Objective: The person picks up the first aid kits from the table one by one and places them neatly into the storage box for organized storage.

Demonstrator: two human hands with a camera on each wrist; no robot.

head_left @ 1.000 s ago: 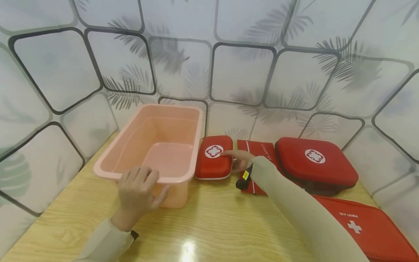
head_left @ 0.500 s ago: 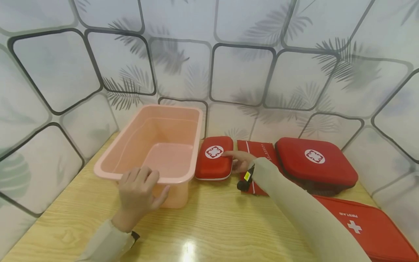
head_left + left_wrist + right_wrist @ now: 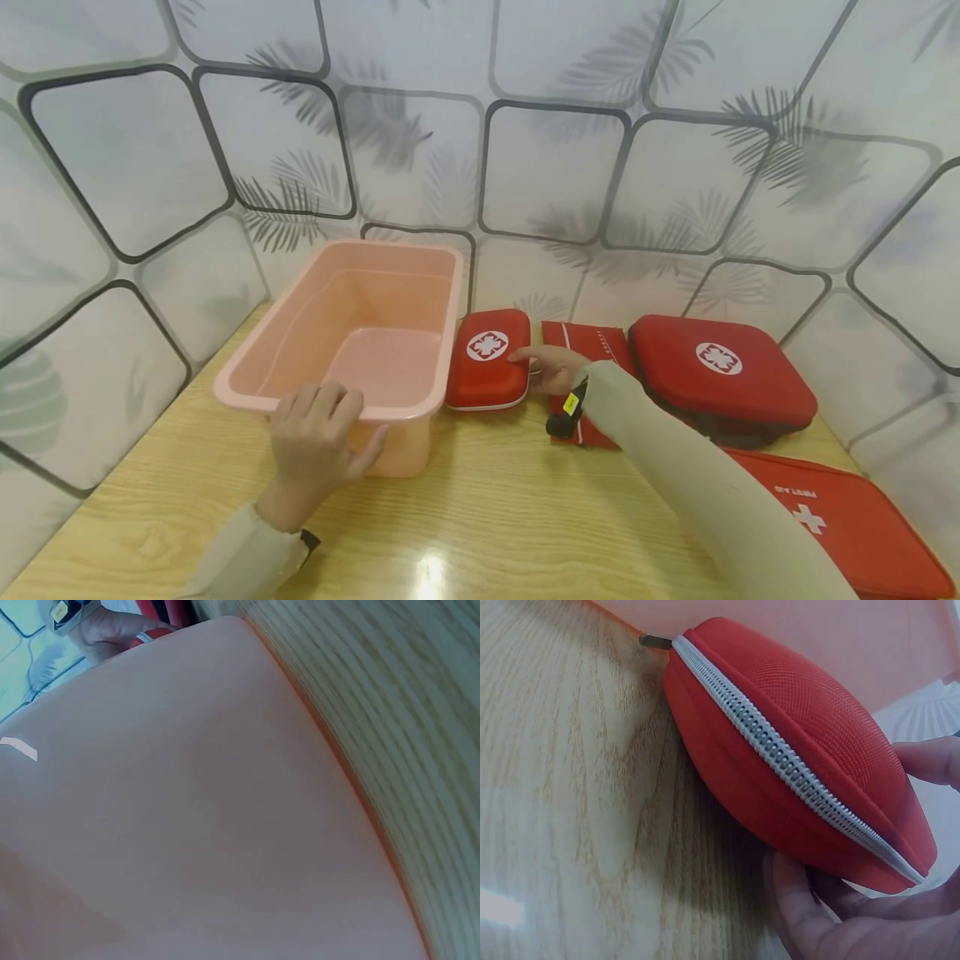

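A peach plastic basin (image 3: 456,333) stands on the left of the table. My left hand (image 3: 311,437) grips its near rim, fingers over the edge and thumb along the outside. The basin's wall (image 3: 187,787) fills most of the left wrist view, where the left hand is hidden. Against the basin's right side lies a small red zipped first-aid case (image 3: 487,383) with a white cross emblem. My right hand (image 3: 553,369) holds its right end, one fingertip on top. In the right wrist view, the case (image 3: 817,705) with its silver zip sits between the right hand's fingers (image 3: 930,761).
A flat red pouch (image 3: 588,333) lies partly under the right forearm. Farther right are a larger red case (image 3: 720,392) and a red FIRST AID bag (image 3: 847,517), partly covered by the sleeve. A patterned wall covering (image 3: 555,175) rises behind the wooden table (image 3: 487,525).
My right fingertip has slid slightly off the emblem, and the small case has tilted a little. The left hand and the basin stay put.
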